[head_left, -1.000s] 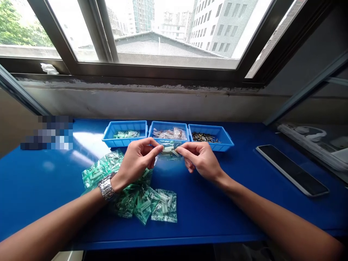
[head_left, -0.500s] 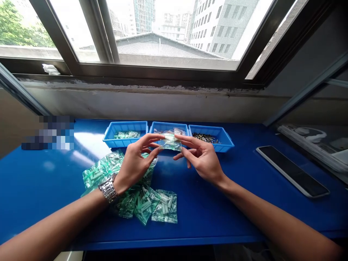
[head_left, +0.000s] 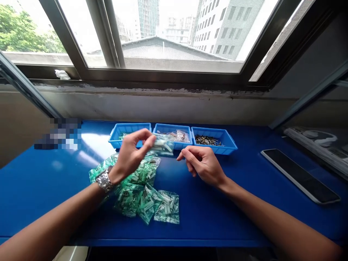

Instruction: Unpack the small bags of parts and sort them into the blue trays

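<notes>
Head-worn view, facing forward and down

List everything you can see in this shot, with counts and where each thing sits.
blue plastic trays: three, blue, in a row at the back of the bench
metal pins: many, brass and dark, in the rightmost tray
green-printed plastic bags: several, green and clear, heaped on the bench
clear plastic bag: one, clear with white parts, above the bench
blue bench: one, blue, under everything
flat black device: one, black, at the bench's right
window frame: one, dark, behind the bench
silver wristwatch: one, silver, on the left wrist
left hand: one, holding the clear plastic bag
right hand: one, empty, before the trays
</notes>
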The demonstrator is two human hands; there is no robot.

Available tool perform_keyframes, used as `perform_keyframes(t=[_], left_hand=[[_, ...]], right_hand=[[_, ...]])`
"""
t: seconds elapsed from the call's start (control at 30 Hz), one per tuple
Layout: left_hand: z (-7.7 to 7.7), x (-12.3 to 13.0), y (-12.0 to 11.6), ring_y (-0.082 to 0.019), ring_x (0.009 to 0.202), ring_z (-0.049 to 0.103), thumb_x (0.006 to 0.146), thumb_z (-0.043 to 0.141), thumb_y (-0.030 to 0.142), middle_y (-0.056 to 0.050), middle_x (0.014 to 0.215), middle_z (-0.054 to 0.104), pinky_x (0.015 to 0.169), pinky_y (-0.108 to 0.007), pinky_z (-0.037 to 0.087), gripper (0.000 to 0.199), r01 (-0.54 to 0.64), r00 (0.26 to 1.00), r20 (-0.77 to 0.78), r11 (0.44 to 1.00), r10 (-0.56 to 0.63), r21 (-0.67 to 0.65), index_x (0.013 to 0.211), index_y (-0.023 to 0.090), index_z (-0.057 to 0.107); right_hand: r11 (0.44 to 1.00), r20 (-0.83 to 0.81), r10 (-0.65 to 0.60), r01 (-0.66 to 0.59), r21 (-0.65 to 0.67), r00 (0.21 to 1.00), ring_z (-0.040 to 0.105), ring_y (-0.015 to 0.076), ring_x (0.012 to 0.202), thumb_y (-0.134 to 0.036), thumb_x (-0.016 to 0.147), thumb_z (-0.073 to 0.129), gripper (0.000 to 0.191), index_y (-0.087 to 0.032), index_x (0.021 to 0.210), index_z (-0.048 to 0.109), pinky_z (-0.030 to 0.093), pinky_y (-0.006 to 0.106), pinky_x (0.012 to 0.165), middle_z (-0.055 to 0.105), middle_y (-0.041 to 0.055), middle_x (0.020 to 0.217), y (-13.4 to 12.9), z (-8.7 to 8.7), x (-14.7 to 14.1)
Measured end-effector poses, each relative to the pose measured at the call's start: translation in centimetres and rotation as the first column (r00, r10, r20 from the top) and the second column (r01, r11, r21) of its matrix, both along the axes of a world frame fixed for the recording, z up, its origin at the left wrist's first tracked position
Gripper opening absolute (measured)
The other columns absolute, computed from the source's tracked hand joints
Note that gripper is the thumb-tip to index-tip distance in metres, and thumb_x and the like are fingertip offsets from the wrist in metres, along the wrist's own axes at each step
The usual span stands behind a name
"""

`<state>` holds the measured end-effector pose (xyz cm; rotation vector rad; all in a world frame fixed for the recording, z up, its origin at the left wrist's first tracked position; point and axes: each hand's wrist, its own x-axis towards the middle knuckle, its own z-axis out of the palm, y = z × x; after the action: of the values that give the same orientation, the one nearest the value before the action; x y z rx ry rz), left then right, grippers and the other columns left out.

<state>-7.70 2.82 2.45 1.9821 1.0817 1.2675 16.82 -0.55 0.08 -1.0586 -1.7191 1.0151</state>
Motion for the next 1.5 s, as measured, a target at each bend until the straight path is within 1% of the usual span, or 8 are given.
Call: perform_keyframes(t=[0.27,0.43,0.57,0.73,0.87,1.1,1.27,1.5], left_hand=[[2.1,-6.6,3.7,-0.03,0.112,0.064,0.1,0.058,0.043,-0.009,0.126,0.068,0.09,-0.044,0.053,0.043,-0.441,0.872,-0.205,0.895,0.445,0.066,0.131,0.015,0.069],[1.3,-6.9,2.4,-0.036,0.126,0.061,0.098,0.058,0.047,-0.011,0.134,0.066,0.099,-0.053,0.054,0.04,-0.406,0.859,-0.291,0.907,0.421,0.114,0.127,0.022,0.07],[1.5,-5.5,1.6,-0.034,0.118,0.065,0.098,0.058,0.047,-0.01,0.128,0.07,0.096,-0.051,0.055,0.032,-0.315,0.881,-0.341,0.944,0.328,0.093,0.117,0.025,0.072],[1.5,-4.1,1.3,-0.032,0.114,0.066,0.098,0.059,0.045,-0.008,0.123,0.072,0.09,-0.046,0.054,0.029,-0.239,0.889,-0.38,0.967,0.256,0.091,0.114,0.025,0.072],[1.1,-2.8,0.9,-0.031,0.116,0.063,0.1,0.058,0.039,-0.008,0.12,0.071,0.096,-0.047,0.05,0.025,-0.185,0.896,-0.384,0.974,0.223,0.132,0.112,0.024,0.074],[0.9,0.4,0.4,-0.024,0.099,0.068,0.105,0.053,0.038,-0.005,0.105,0.076,0.085,-0.037,0.05,0.028,0.041,0.963,-0.269,0.999,-0.033,0.022,0.104,0.02,0.074],[0.1,2.0,-0.6,-0.019,0.085,0.069,0.105,0.059,0.043,-0.004,0.095,0.075,0.073,-0.029,0.051,0.03,0.272,0.952,-0.089,0.942,-0.294,-0.196,0.098,0.018,0.074],[-2.0,1.8,-1.2,-0.012,0.065,0.062,0.095,0.075,0.039,-0.003,0.078,0.07,0.058,-0.021,0.051,0.025,0.262,0.963,0.139,0.913,-0.229,-0.311,0.088,0.015,0.073]], right_hand=[[0.987,0.199,0.085,-0.11,0.119,0.976,0.049,0.0094,0.046,-0.036,0.101,0.063,0.033,-0.014,0.081,0.077,0.036,0.022,0.045,0.062,-0.0005,0.057,0.2,0.2,0.1],[0.858,0.421,0.427,-0.505,0.089,0.8,0.047,0.009,0.052,-0.041,0.088,0.08,0.028,-0.015,0.099,0.077,0.037,0.022,0.051,0.056,-0.005,0.062,-0.5,0.9,0.1],[0.775,0.697,0.371,-0.618,0.132,0.614,0.056,0.0138,0.06,-0.067,0.074,0.085,0.065,-0.016,0.112,0.07,0.03,0.026,0.052,0.069,-0.0006,0.08,-2.1,1.6,-0.9],[0.755,0.856,0.248,-0.644,0.122,0.453,0.052,0.015,0.057,-0.066,0.08,0.08,0.056,-0.018,0.106,0.069,0.022,0.03,0.051,0.072,0.0025,0.086,-2.7,1.6,-1.3],[0.806,0.788,0.222,-0.562,0.183,0.574,0.052,0.0123,0.059,-0.032,0.092,0.072,0.014,-0.018,0.09,0.073,0.026,0.028,0.053,0.07,0.0009,0.082,-1.6,1.2,-0.5],[0.959,0.371,0.147,-0.224,0.173,0.917,0.049,0.009,0.053,-0.039,0.097,0.071,0.034,-0.014,0.074,0.069,0.036,0.023,0.054,0.06,-0.0017,0.062,0.7,0.1,0.6],[0.987,0.164,0.146,-0.156,0.045,0.976,0.045,0.0081,0.052,-0.041,0.094,0.075,0.03,-0.014,0.081,0.076,0.034,0.022,0.049,0.06,-0.0022,0.062,1.2,-0.1,0.7],[0.983,-0.059,0.121,-0.127,-0.132,0.991,0.051,0.0085,0.046,-0.042,0.095,0.074,0.029,-0.013,0.091,0.078,0.039,0.021,0.046,0.059,-0.0029,0.057,1.3,-0.7,0.4]])
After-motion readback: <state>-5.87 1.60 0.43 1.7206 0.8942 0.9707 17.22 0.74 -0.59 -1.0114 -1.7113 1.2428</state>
